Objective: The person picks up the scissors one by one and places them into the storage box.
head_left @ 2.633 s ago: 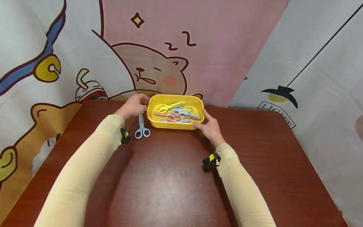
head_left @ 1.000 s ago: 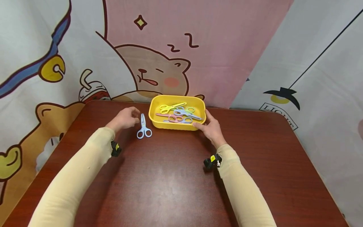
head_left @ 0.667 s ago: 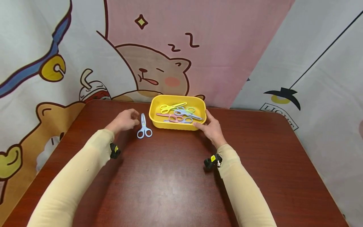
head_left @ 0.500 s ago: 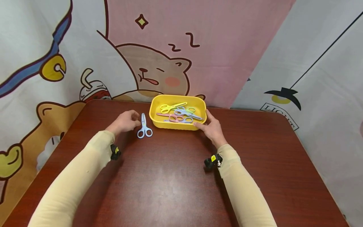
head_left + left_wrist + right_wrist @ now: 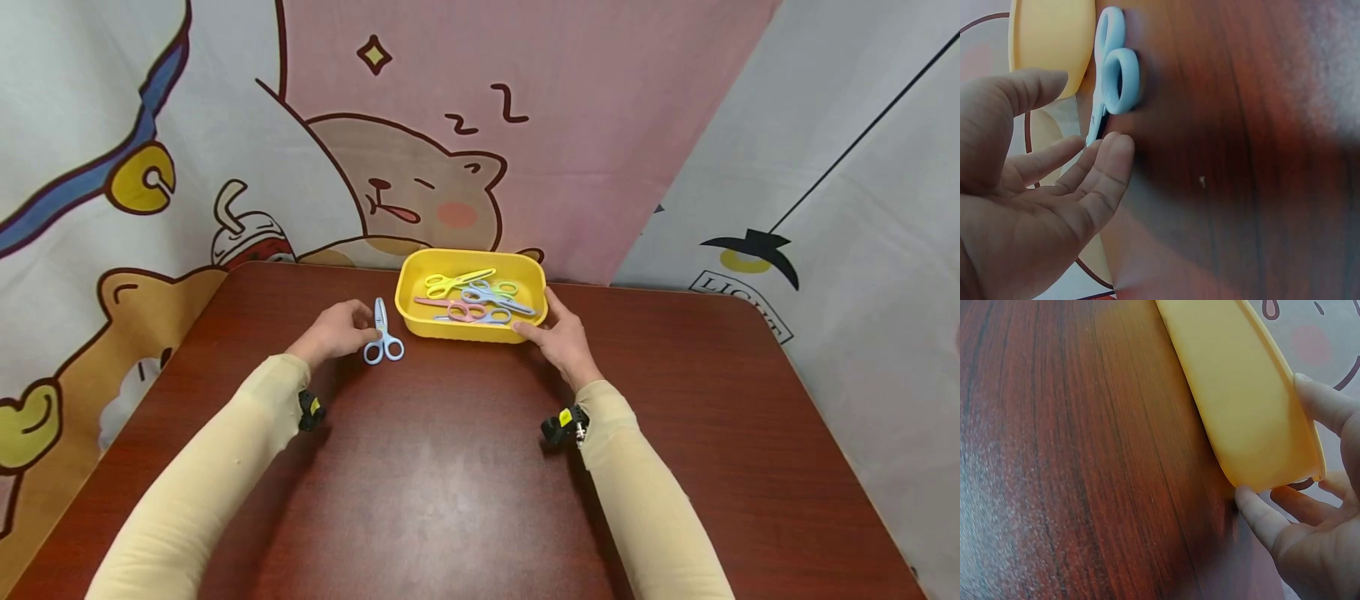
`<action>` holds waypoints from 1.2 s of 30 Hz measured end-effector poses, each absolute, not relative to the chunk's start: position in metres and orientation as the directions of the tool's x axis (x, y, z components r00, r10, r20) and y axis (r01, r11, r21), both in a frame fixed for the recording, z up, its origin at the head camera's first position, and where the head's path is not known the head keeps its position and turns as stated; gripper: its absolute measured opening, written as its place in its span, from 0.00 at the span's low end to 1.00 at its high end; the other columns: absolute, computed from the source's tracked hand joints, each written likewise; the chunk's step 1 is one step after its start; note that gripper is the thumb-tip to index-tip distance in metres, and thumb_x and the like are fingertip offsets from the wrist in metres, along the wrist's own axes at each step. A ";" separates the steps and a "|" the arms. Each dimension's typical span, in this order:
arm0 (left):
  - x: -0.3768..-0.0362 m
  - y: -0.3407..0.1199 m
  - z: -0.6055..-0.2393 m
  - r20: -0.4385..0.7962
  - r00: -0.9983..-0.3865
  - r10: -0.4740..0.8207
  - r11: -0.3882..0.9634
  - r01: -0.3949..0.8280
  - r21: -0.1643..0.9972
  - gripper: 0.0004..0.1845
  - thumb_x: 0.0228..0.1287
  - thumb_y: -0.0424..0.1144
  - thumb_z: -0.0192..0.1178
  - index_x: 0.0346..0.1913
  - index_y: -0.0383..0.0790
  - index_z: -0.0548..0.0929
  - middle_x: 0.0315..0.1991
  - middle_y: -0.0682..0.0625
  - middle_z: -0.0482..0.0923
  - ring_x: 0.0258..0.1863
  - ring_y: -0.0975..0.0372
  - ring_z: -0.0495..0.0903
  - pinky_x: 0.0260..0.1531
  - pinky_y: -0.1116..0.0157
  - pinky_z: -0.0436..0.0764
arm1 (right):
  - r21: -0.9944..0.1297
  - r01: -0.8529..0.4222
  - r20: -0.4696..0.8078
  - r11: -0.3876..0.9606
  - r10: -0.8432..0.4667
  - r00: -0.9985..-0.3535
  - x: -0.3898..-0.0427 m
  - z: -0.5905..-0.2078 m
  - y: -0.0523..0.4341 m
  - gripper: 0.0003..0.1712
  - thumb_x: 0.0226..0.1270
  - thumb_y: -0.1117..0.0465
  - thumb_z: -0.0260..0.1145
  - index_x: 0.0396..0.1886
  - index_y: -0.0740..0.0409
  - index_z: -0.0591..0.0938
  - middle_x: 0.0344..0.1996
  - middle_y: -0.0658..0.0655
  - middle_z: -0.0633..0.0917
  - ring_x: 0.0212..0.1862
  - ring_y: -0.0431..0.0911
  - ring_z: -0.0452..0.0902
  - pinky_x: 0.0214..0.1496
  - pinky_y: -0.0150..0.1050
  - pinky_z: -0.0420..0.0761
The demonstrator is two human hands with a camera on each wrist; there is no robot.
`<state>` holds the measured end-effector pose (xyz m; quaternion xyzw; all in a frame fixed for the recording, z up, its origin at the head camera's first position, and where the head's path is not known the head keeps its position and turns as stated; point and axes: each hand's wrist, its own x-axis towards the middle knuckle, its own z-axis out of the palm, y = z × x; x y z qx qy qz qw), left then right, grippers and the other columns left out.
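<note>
A pair of light blue scissors (image 5: 383, 337) lies flat on the dark red table, just left of a yellow tray (image 5: 471, 332). My left hand (image 5: 339, 327) rests beside the scissors with relaxed fingers and holds nothing. In the left wrist view its fingertips (image 5: 1113, 150) are just short of the blue scissors (image 5: 1116, 75), with the yellow tray (image 5: 1050, 44) behind. My right hand (image 5: 561, 335) touches the tray's near right corner. In the right wrist view the thumb (image 5: 1329, 403) lies on the rim of the tray (image 5: 1241, 406) and a straight finger (image 5: 1260, 515) sits at its base.
Several small scissors lie in the tray: a yellow pair (image 5: 450, 282), a pink pair (image 5: 459, 312) and a bluish pair (image 5: 491, 298). A cartoon-print cloth (image 5: 405, 167) hangs right behind the table. Bare tabletop (image 5: 450, 467) stretches toward me.
My left hand has come off the tray's left end and drawn back, then edged close to the blue scissors. The right hand, the tray and the scissors have stayed put.
</note>
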<state>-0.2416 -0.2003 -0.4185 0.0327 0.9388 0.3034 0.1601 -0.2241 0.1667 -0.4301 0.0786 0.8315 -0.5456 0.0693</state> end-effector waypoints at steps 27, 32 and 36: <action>-0.234 -0.188 -0.430 -0.275 -0.953 0.131 0.834 -0.044 0.551 0.41 0.57 0.52 0.78 0.62 0.26 0.74 0.54 0.33 0.77 0.49 0.47 0.75 0.53 0.51 0.80 | -0.892 0.211 -0.204 0.400 0.059 -0.977 -0.223 -0.430 0.168 0.57 0.65 0.51 0.77 0.85 0.43 0.52 0.83 0.53 0.56 0.78 0.51 0.59 0.79 0.48 0.63; -0.234 -0.188 -0.430 -0.282 -0.952 0.122 0.839 -0.053 0.541 0.41 0.55 0.51 0.79 0.62 0.26 0.75 0.54 0.33 0.77 0.50 0.47 0.74 0.54 0.51 0.79 | -0.891 0.215 -0.210 0.401 0.056 -0.976 -0.223 -0.431 0.167 0.57 0.65 0.51 0.76 0.85 0.42 0.52 0.83 0.52 0.55 0.79 0.50 0.57 0.80 0.47 0.62; -0.235 -0.189 -0.429 -0.292 -0.949 0.119 0.844 -0.058 0.533 0.41 0.54 0.50 0.79 0.63 0.26 0.75 0.54 0.33 0.77 0.50 0.47 0.75 0.53 0.51 0.79 | -0.894 0.216 -0.210 0.394 0.057 -0.976 -0.224 -0.431 0.167 0.57 0.65 0.51 0.76 0.85 0.42 0.52 0.83 0.52 0.55 0.78 0.50 0.58 0.79 0.47 0.63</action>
